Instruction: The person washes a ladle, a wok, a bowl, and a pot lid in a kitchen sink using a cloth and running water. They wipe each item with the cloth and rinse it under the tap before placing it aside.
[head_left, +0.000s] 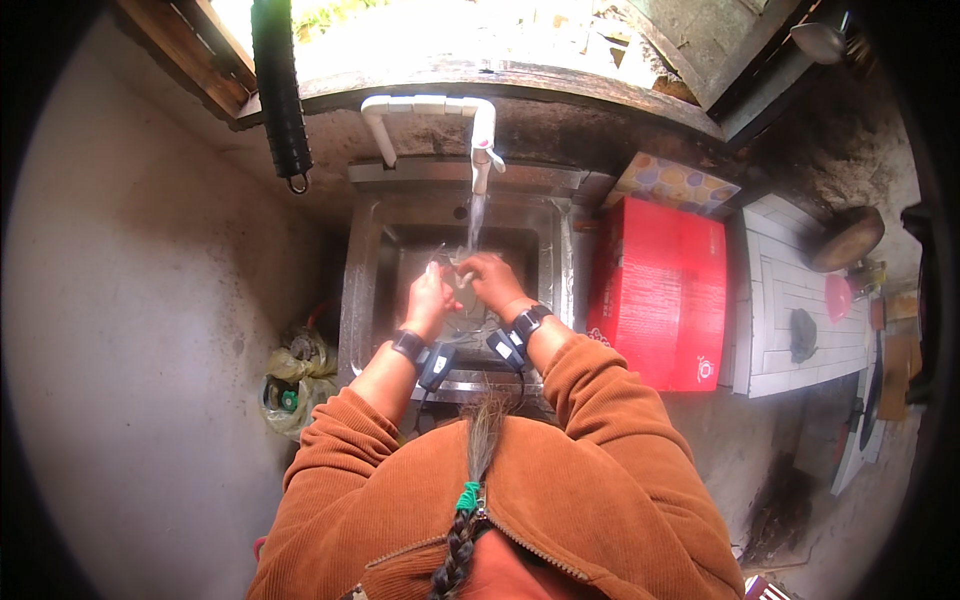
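Both hands are over a stainless steel sink (360, 300), below a white plastic tap (481, 161) that is running. My left hand (431, 296) is closed around thin, shiny items whose ends stick up past the fingers; they look like cutlery, but blur hides their exact kind. Close beside it, my right hand (491, 281) pinches a small pale, soft-looking piece (463, 280) and holds it near those items, by the stream of water (475, 221). Water and a blurred shiny thing lie in the basin beneath the hands. Each wrist bears a dark strap with a small black device.
Right of the sink stands a red cardboard box (660, 296), then a white-tiled counter (772, 300) with a pink item and a dark cloth-like thing. Plastic bags (300, 375) sit left of the sink. A black ribbed tube (281, 97) hangs at the upper left, before the window.
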